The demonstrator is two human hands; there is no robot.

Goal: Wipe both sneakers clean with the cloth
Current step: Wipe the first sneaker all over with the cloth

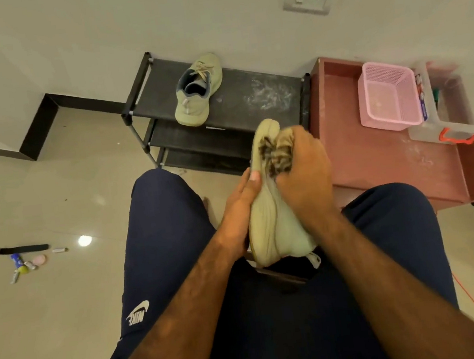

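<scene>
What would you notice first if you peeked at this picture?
First, the pale sneaker held over the lap in the middle: the left hand grips its side while the right hand presses a striped cloth on its far end. Then the second sneaker on the black shoe rack by the wall, and the pink basket at right.

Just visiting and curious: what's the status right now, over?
Left hand holds sneaker by its side. Right hand grips cloth against its far end. Second sneaker on rack. Nothing in the way.
</scene>
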